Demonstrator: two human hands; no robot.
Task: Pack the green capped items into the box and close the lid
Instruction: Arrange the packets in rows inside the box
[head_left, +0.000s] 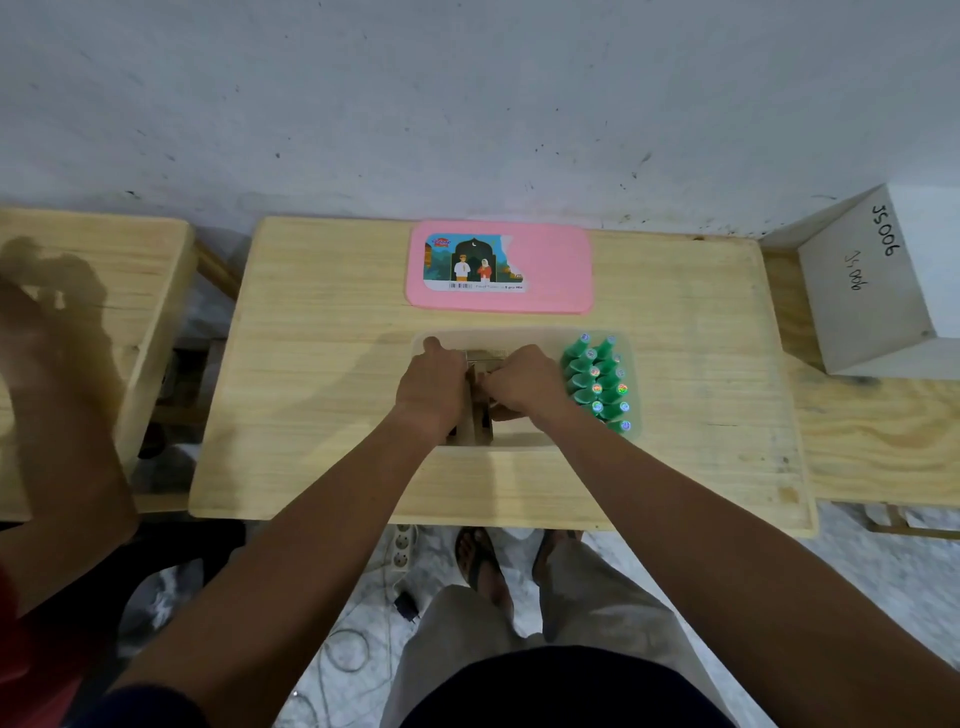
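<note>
Head view: green capped items (597, 382), shiny round tops

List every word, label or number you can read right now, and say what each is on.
"JS006": dark handwriting on the white box.
"JS006": written again, fainter, lower on the same box.
Lid, picture label: the logo and the small print by the barcode are too blurred to read.
Green caps: shiny round stickers, too small to read.
</note>
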